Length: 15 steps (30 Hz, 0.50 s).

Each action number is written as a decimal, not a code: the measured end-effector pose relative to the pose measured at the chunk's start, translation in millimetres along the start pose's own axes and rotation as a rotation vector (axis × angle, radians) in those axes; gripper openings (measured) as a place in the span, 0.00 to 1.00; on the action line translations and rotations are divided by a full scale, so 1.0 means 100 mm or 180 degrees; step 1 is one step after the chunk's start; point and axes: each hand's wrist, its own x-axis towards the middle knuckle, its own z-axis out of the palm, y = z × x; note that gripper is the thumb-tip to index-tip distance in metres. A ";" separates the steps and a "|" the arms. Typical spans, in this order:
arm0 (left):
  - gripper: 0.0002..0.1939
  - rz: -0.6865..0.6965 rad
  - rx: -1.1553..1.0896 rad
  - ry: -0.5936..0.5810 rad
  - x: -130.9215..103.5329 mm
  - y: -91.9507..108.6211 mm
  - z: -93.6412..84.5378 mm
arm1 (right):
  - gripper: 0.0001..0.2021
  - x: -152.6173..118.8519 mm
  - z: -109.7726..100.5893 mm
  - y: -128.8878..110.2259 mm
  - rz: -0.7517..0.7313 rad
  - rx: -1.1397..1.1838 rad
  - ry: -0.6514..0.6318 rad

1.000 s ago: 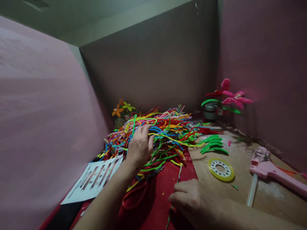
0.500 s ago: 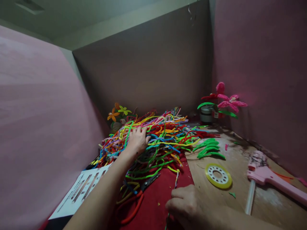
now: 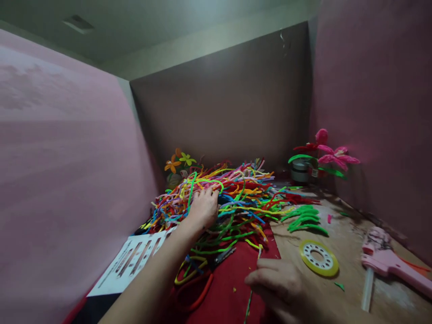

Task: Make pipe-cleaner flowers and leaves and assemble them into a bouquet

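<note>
A big heap of many-coloured pipe cleaners [image 3: 232, 180] lies at the middle of the table. My left hand [image 3: 204, 208] reaches onto it, fingers apart and bent down against the strands; no strand shows gripped in it. Low in the view, my right hand [image 3: 275, 281] is closed in a pinch around a thin stem [image 3: 249, 307]. The stem's pale, yellowish tip sticks out above the fingers, and its green-and-white lower end hangs below them. Under the left forearm are scissors with red handles [image 3: 195, 299], partly hidden, their dark blades pointing at the heap.
Right of the red cloth [image 3: 232, 279] lie green pipe-cleaner leaves [image 3: 305, 220], a yellow tape roll [image 3: 319, 258] and a pink glue gun [image 3: 381, 256]. Pipe-cleaner flowers [image 3: 337, 156] stand at the back. A printed white sheet [image 3: 130, 261] is at left. Pink panels [image 3: 67, 171] enclose the table.
The view has shifted, so everything appears further right and lower. My left hand stays on the heap, its fingers slightly more bent. My right hand keeps its pinch on the stem.
</note>
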 end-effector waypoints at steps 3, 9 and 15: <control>0.22 -0.0014 -0.0170 -0.0022 -0.09 0.00 0.07 | 0.10 0.06 -0.13 -0.07 -0.0025 0.0166 0.0079; 0.24 0.0003 -0.0352 0.0014 -0.15 0.04 0.11 | 0.08 0.20 -0.32 -0.12 0.0014 -0.0031 0.0316; 0.24 0.0056 -0.0505 0.0203 -0.17 0.04 0.11 | 0.08 0.28 -0.25 -0.11 0.0271 0.0115 0.0254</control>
